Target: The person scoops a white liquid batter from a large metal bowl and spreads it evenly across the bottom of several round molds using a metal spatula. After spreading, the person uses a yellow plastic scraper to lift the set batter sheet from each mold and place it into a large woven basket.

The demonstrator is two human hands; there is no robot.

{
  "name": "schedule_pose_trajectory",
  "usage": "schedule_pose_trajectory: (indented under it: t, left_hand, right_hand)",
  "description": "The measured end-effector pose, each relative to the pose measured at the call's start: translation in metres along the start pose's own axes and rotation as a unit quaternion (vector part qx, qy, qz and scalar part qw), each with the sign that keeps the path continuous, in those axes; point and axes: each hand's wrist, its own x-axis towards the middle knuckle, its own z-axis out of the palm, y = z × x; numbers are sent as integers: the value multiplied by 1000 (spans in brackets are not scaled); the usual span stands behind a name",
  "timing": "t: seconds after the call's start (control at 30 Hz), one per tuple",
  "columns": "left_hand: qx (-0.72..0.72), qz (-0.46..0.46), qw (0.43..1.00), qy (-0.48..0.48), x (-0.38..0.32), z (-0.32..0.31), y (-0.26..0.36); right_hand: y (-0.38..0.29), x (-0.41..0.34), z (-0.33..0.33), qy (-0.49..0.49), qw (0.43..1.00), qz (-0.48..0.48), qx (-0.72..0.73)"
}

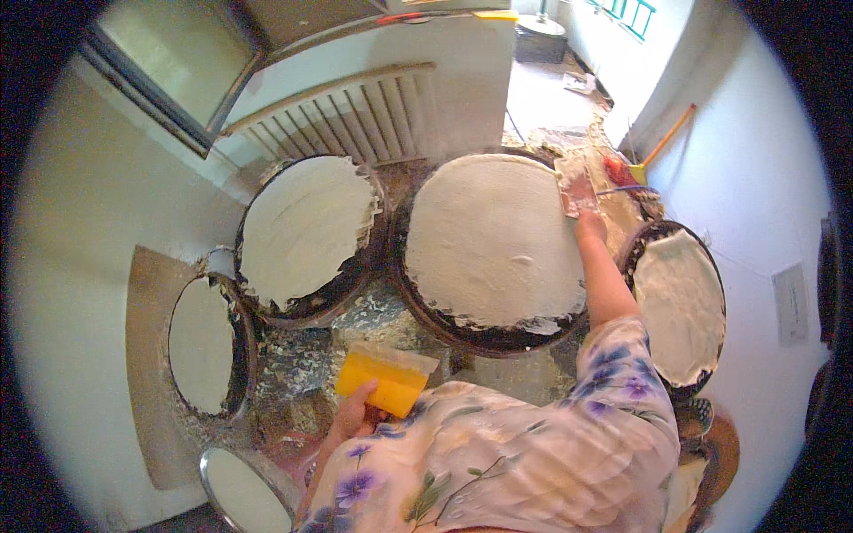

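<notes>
My right hand (590,228) grips a flat, paste-smeared scraper (577,186) at the upper right edge of the middle round griddle (480,334). A wide sheet of pale batter (490,233) covers most of that griddle; its lower edge is ragged, and dark metal shows beyond it. Close to my body, my left hand (358,406) holds a yellow scraper (382,378) with a paler blade edge. To the left stands a second dark griddle (333,283) bearing a pale sheet (306,233) with torn edges.
A right griddle (722,286) and a far-left griddle (241,353) also carry pale layers. A shiny-rimmed round vessel (205,473) stands at lower left. Behind are a radiator (346,116) and a window frame (220,113). An orange-handled tool (670,133) leans by the right wall.
</notes>
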Motion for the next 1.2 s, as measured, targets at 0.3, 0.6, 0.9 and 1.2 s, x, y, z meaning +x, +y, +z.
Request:
schedule_pose_trajectory:
  t: [0.3,0.6,0.9,1.2]
  left_hand:
    - [-120,36,990,70,-46,-43,-43]
    - [-228,137,964,19,-128,-132,-114]
    - [-310,262,907,115,-239,-222,-211]
    - [-454,331,813,150,-276,-281,-296]
  right_hand:
    - [-239,-28,48,-55,926,-373,-29]
    - [-430,-420,27,-64,732,-675,71]
    - [-469,-780,28,-238,467,-844,110]
    - [-416,-915,156,-852,356,-384,0]
